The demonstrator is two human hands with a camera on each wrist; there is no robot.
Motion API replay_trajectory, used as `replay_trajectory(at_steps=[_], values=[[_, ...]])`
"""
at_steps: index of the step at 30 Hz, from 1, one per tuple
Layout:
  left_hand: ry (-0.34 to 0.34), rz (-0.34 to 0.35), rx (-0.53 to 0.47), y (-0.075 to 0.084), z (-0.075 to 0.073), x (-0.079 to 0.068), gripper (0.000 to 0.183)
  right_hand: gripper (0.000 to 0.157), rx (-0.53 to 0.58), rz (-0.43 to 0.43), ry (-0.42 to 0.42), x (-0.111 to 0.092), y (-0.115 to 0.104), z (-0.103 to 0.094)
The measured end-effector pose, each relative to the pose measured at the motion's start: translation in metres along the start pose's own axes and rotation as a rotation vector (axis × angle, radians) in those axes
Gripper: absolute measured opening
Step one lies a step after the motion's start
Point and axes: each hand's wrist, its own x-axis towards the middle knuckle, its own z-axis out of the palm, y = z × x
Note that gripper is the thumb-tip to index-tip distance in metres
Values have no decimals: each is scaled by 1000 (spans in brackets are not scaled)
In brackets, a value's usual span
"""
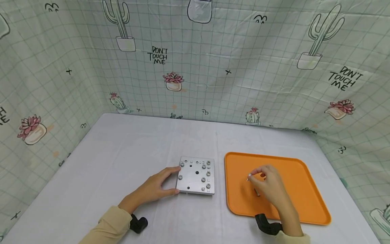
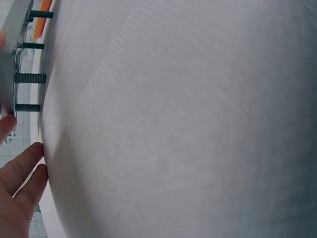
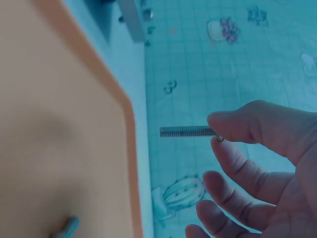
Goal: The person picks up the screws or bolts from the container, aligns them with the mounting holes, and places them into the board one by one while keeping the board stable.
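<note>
A silver metal plate (image 1: 195, 178) with holes and several socket-head screws lies on the white table. Threaded shanks (image 2: 30, 78) stick out beneath it in the left wrist view. My left hand (image 1: 155, 184) touches the plate's left edge with spread thumb and index finger; its other fingers (image 2: 25, 171) extend low by the cloth. Over the orange tray (image 1: 292, 183), my right hand (image 1: 269, 183) pinches a screw (image 3: 185, 131) by its head between thumb and index finger. The shank points away from the hand, bare. Another screw (image 1: 257, 192) lies on the tray, partly hidden by the right hand.
The tray stands right of the plate, a strip of white table (image 1: 220, 183) between them. Its raised rim (image 1: 225, 183) faces the plate. A printed cloth (image 1: 195, 95) hangs behind the table and at both sides.
</note>
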Motion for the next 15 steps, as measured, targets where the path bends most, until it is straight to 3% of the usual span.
replay_trajectory(at_steps=[7, 15], values=[[-5, 3, 6, 0, -1, 0, 69, 5, 80, -84, 11, 0, -29, 16], [-2, 6, 8, -1, 0, 0, 69, 11, 139, -163, -7, -3, -61, 41]])
